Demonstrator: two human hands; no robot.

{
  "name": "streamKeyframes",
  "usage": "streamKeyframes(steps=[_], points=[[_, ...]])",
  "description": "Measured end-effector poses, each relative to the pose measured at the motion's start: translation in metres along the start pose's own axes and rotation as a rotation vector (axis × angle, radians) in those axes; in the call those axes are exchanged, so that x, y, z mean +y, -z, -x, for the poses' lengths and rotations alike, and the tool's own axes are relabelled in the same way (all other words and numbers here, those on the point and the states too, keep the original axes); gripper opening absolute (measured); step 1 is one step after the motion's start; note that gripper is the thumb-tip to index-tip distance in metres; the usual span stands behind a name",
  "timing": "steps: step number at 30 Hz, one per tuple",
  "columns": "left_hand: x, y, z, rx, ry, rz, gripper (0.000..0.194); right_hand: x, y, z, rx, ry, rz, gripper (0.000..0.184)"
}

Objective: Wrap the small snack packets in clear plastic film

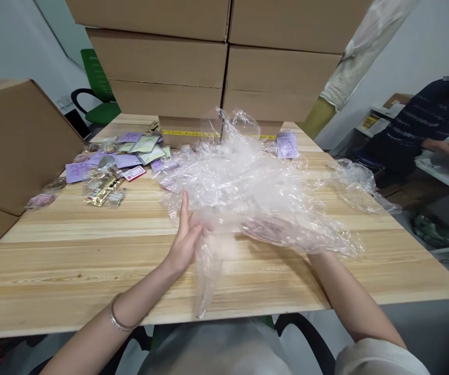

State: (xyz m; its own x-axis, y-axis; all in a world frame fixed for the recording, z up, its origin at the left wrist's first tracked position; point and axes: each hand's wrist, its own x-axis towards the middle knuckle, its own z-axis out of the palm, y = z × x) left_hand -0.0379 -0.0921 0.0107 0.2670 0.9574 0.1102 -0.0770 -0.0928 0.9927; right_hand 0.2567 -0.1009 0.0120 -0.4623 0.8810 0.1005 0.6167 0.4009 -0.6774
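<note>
A large crumpled heap of clear plastic bags (244, 172) lies in front of me on the wooden table. My left hand (187, 237) is at its near left side, thumb pointing up and the other fingers curled on the film. From that hand a loose strip of the same plastic hangs toward the table's front edge. Under a layer of film on the right is my right hand (275, 229), seen only through the plastic. Glare and creases blur its fingers, so their grip cannot be made out.
Small purple and pale green packets (131, 151) and gold wrappers are piled at the left. A purple packet (287, 144) sits beyond the heap. Stacked cardboard boxes (224, 67) stand behind; another box (21, 151) stands left. More film (355, 179) lies right, near a person (415, 120).
</note>
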Motion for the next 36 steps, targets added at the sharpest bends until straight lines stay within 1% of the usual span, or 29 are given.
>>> streamKeyframes(steps=[1, 2, 4, 5, 6, 7, 8, 9, 10, 12, 13, 14, 15, 17, 19, 22, 25, 27, 28, 29, 30, 31, 32, 34, 35, 36], points=[[-0.004, 0.0, 0.0, -0.02, -0.045, -0.062, 0.083, -0.005, -0.006, -0.001, -0.128, 0.054, -0.051, 0.046], [-0.009, -0.001, 0.001, -0.041, -0.09, -0.133, 0.093, -0.009, -0.012, -0.004, -0.237, 0.11, -0.098, 0.06], [-0.017, -0.002, 0.003, -0.082, -0.14, -0.286, 0.105, -0.014, -0.025, -0.009, -0.35, 0.198, -0.203, 0.081], [-0.02, -0.003, 0.005, -0.105, -0.143, -0.355, 0.108, -0.015, -0.03, -0.012, -0.363, 0.221, -0.256, 0.09], [-0.022, -0.003, 0.007, -0.135, -0.134, -0.402, 0.111, -0.016, -0.036, -0.014, -0.328, 0.215, -0.304, 0.096], [-0.022, -0.004, 0.01, -0.164, -0.113, -0.42, 0.113, -0.016, -0.041, -0.015, -0.253, 0.178, -0.347, 0.098], [-0.021, -0.005, 0.011, -0.186, -0.084, -0.409, 0.113, -0.015, -0.045, -0.016, -0.166, 0.116, -0.392, 0.096], [-0.019, -0.005, 0.013, -0.184, -0.049, -0.371, 0.108, -0.014, -0.048, -0.016, -0.079, 0.043, -0.434, 0.091], [-0.016, -0.005, 0.014, -0.159, -0.007, -0.311, 0.099, -0.012, -0.05, -0.016, -0.006, -0.031, -0.461, 0.085], [-0.009, -0.004, 0.012, -0.089, 0.112, -0.172, 0.071, -0.009, -0.052, -0.013, 0.109, -0.145, -0.458, 0.079], [-0.006, -0.002, 0.01, -0.077, 0.186, -0.113, 0.058, -0.008, -0.052, -0.012, 0.137, -0.171, -0.429, 0.078], [-0.004, -0.001, 0.007, -0.083, 0.254, -0.071, 0.051, -0.007, -0.05, -0.01, 0.148, -0.179, -0.407, 0.079], [-0.003, 0.001, 0.003, -0.105, 0.303, -0.047, 0.047, -0.007, -0.049, -0.008, 0.147, -0.177, -0.403, 0.079], [-0.003, 0.003, -0.003, -0.169, 0.334, -0.038, 0.045, -0.011, -0.044, -0.006, 0.103, -0.167, -0.453, 0.079], [-0.006, 0.003, -0.008, -0.232, 0.324, -0.029, 0.05, -0.019, -0.04, -0.003, 0.016, -0.155, -0.479, 0.079], [-0.013, 0.0, -0.01, -0.333, 0.337, 0.025, 0.059, -0.034, -0.036, 0.0, -0.096, -0.135, -0.374, 0.073], [-0.014, -0.006, -0.008, -0.364, 0.28, 0.062, 0.059, -0.044, -0.038, 0.005, -0.177, -0.143, -0.338, 0.06], [-0.012, -0.008, -0.007, -0.339, 0.213, 0.037, 0.044, -0.046, -0.041, 0.006, -0.174, -0.168, -0.376, 0.058], [-0.01, -0.008, -0.007, -0.309, 0.178, 0.013, 0.035, -0.045, -0.042, 0.006, -0.14, -0.181, -0.409, 0.057], [-0.007, -0.008, -0.007, -0.267, 0.148, -0.003, 0.03, -0.044, -0.043, 0.004, -0.074, -0.2, -0.449, 0.054], [-0.005, -0.006, -0.007, -0.218, 0.125, -0.005, 0.03, -0.042, -0.044, 0.002, 0.025, -0.227, -0.491, 0.048], [-0.002, -0.003, -0.008, -0.16, 0.102, 0.016, 0.033, -0.039, -0.044, 0.0, 0.158, -0.265, -0.527, 0.04], [0.0, 0.0, -0.009, -0.097, 0.077, 0.061, 0.035, -0.037, -0.043, -0.003, 0.319, -0.309, -0.557, 0.033], [0.006, 0.009, -0.011, 0.03, 0.013, 0.175, 0.034, -0.034, -0.039, -0.007, 0.63, -0.374, -0.597, 0.027], [0.009, 0.013, -0.011, 0.089, -0.02, 0.22, 0.033, -0.035, -0.036, -0.007, 0.734, -0.379, -0.613, 0.028], [0.013, 0.018, -0.011, 0.139, -0.043, 0.251, 0.033, -0.036, -0.033, -0.007, 0.798, -0.368, -0.628, 0.034]])
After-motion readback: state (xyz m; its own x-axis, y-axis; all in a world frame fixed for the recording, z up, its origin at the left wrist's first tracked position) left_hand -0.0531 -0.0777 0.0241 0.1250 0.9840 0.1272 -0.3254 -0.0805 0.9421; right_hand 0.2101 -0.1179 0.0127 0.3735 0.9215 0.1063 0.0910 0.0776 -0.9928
